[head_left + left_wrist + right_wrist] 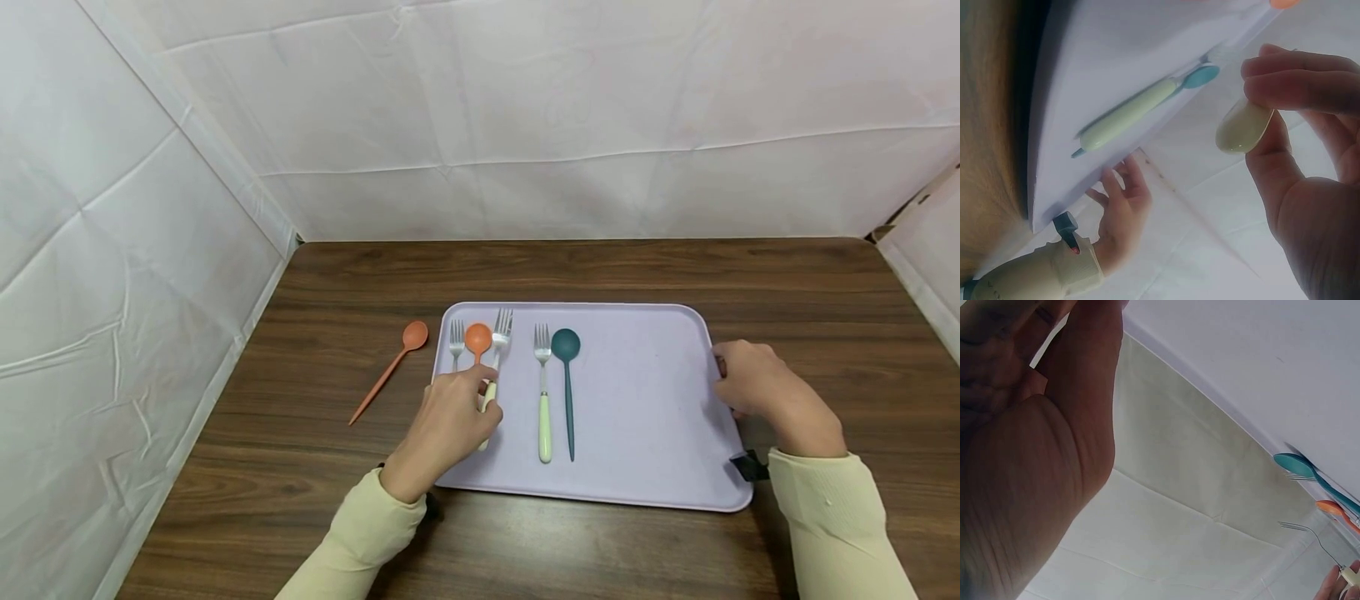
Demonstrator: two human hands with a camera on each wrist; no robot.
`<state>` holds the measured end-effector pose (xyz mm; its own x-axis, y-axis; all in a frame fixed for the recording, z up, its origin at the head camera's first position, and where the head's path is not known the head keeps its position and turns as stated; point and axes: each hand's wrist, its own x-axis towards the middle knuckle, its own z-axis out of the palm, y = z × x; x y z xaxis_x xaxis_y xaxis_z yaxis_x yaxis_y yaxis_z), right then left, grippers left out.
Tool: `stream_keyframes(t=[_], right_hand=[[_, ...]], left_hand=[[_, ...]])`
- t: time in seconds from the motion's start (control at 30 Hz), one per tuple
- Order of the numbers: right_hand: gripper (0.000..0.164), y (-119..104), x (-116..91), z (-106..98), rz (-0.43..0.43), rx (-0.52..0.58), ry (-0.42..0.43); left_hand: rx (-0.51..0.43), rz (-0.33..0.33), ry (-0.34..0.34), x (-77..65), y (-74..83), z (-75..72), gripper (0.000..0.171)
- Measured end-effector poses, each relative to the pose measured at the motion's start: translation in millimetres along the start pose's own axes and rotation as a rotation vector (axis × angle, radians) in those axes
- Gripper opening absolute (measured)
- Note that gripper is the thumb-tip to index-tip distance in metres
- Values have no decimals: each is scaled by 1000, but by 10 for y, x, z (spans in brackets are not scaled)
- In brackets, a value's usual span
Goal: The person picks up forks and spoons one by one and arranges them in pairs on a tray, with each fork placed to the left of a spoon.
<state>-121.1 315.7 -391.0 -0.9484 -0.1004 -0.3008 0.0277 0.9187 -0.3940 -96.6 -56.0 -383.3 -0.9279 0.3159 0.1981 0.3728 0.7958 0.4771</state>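
Note:
My left hand pinches the pale handle of a fork between thumb and fingers, over the left part of a lilac tray. In the right wrist view this fork appears raised off the tray. Under or beside that hand lie an orange spoon and another fork, their lower parts hidden. To its right, a fork with a light green handle lies alongside a dark teal spoon. My right hand grips the tray's right rim, its fingertips partly hidden.
An orange-red spoon lies slanted on the brown wooden table, left of the tray. White sheeting stands behind the table and at both sides. A black strap shows at my right wrist, near the tray's corner.

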Motion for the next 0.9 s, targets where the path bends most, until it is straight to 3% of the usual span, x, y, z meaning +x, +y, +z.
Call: stream_keyframes(t=[0.47,0.73,0.9], right_hand=[[6,-8,2,1,-9,6,11],[8,-10,-1,3,-15,9,14],[7,-12,8,6,-13,5,17]], left_hand=[[-44,-24,-56,55,131,50,32],[-65,27,-45,85,195,82,30],[-89,20,-70,102,256,103,31]])
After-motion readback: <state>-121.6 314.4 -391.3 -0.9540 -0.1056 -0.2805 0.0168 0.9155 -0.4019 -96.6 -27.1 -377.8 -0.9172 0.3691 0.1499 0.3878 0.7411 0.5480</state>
